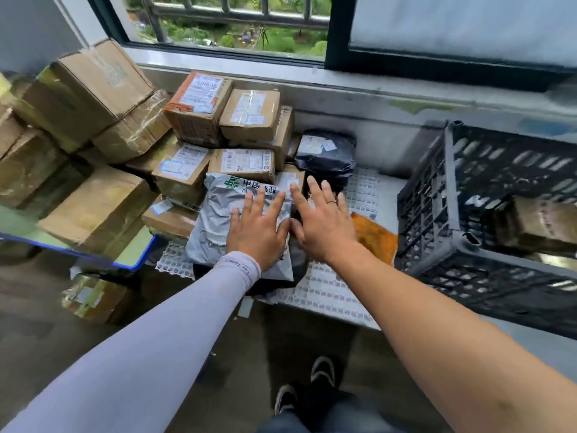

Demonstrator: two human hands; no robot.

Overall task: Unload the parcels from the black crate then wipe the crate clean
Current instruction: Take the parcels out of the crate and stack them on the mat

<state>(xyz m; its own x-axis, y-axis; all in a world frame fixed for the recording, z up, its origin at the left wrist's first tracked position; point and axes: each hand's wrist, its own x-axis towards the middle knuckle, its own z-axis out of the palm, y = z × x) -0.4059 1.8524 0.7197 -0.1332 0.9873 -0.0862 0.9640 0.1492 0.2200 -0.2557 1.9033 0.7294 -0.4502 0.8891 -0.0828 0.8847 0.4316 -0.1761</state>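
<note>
Fingers (265, 201) spread flat on both hands, settling the grey mailer (218, 220); press it level, then fetch the black crate's (437, 220) remaining box (540, 223).

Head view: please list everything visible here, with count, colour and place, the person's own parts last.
Black crate: one, black lattice, right, tilted, a brown box showing through it.
Cardboard parcels: many, brown, stacked left and centre below the window.
Grey mailer: one, grey with green print, centre.
Black mailer: one, black, behind the hands.
Orange cloth: one, orange, between the right hand and the crate.
White grid mat: white, under the parcels.
Window: dark frame, top.
Shoes: two, dark, bottom.
Left hand: flat on the grey mailer, lilac sleeve.
Right hand: fingers spread, ring, bare arm.
</note>
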